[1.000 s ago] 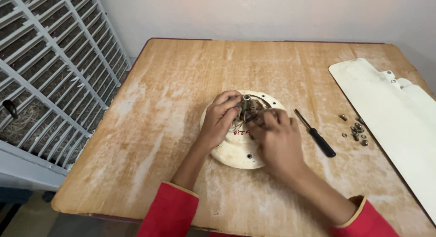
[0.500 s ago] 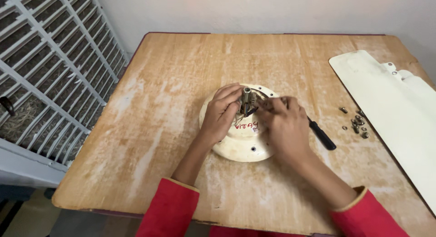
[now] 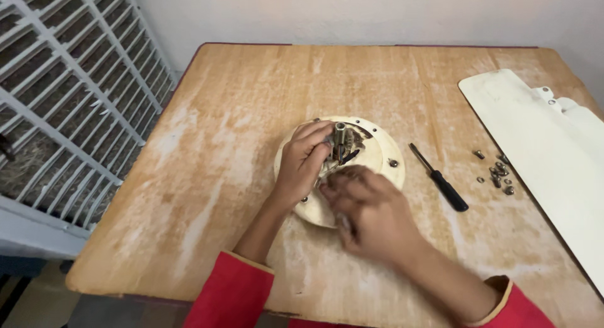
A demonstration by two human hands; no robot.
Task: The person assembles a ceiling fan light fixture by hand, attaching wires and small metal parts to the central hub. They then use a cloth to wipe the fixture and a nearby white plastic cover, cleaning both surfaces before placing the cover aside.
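A round cream-coloured motor housing (image 3: 377,157) lies in the middle of the wooden table (image 3: 251,114). A short metal shaft (image 3: 340,134) with dark wires stands up from its centre. My left hand (image 3: 303,161) rests on the housing's left side, its fingers gripping at the base of the shaft. My right hand (image 3: 368,211) is blurred and sits over the housing's near edge, a little back from the shaft. Whether its fingers hold anything is hidden.
A black-handled screwdriver (image 3: 440,179) lies just right of the housing. Several loose screws and nuts (image 3: 497,174) are scattered beyond it, beside long cream fan blades (image 3: 541,139) along the table's right edge. A white metal window grille (image 3: 63,83) stands at the left.
My right hand has pulled back from the shaft toward me and now blurs over the housing's near edge. My left hand stays on the housing.
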